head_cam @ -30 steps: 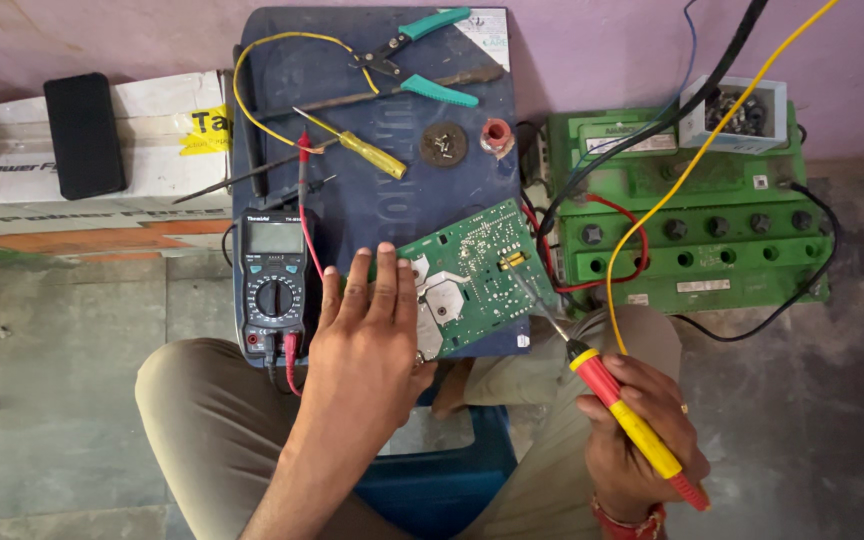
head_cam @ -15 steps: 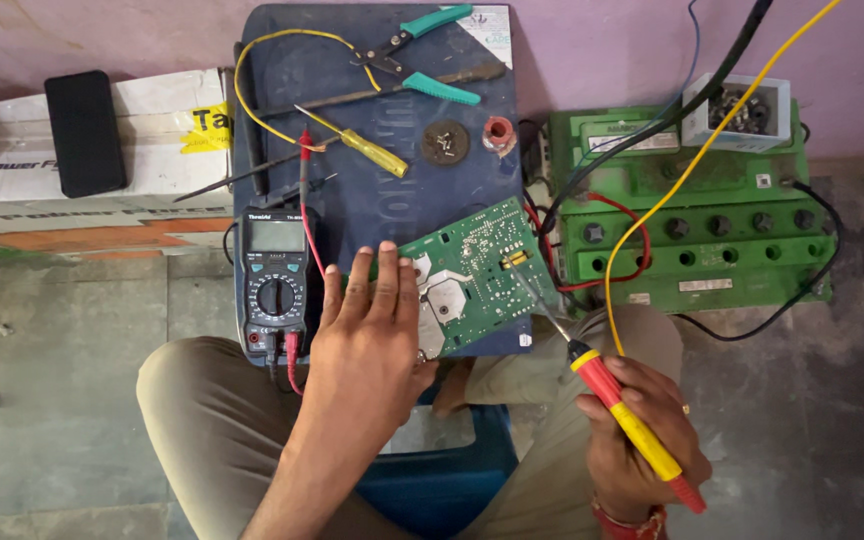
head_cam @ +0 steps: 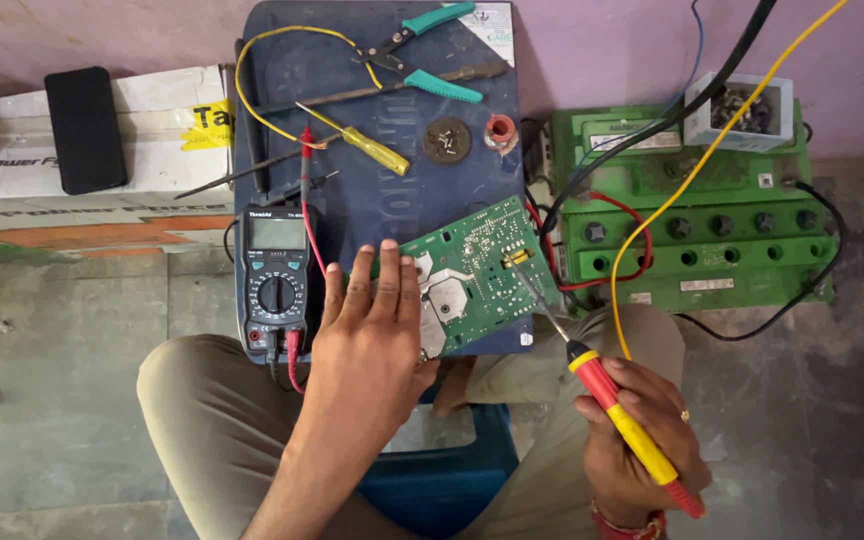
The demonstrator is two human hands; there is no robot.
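- Green circuit board (head_cam: 472, 265) is laid tilted on the near-right part of the dark blue box top (head_cam: 392, 200); all places below are given rel. to the board.
- Board's left edge is pressed flat by the left hand (head_cam: 367, 340), fingers spread & extended, nothing gripped.
- Soldering iron (head_cam: 617, 420) w/ red-yellow handle is clasped in the right hand (head_cam: 642, 440), below-right of the board; its thin tip is laid against the board's right part, near a yellow component.
- Yellow cable is run from the iron's handle up & right, past the board.
- Multimeter (head_cam: 274, 268) is set just left of the board, red & black leads plugged in.
- Yellow-handled screwdriver (head_cam: 357, 140) & teal-handled pliers (head_cam: 422, 50) are seen above the board, well apart from it.
- Green battery unit (head_cam: 692, 210) is placed right of the board; black phone (head_cam: 85, 128) far upper-left on a carton.
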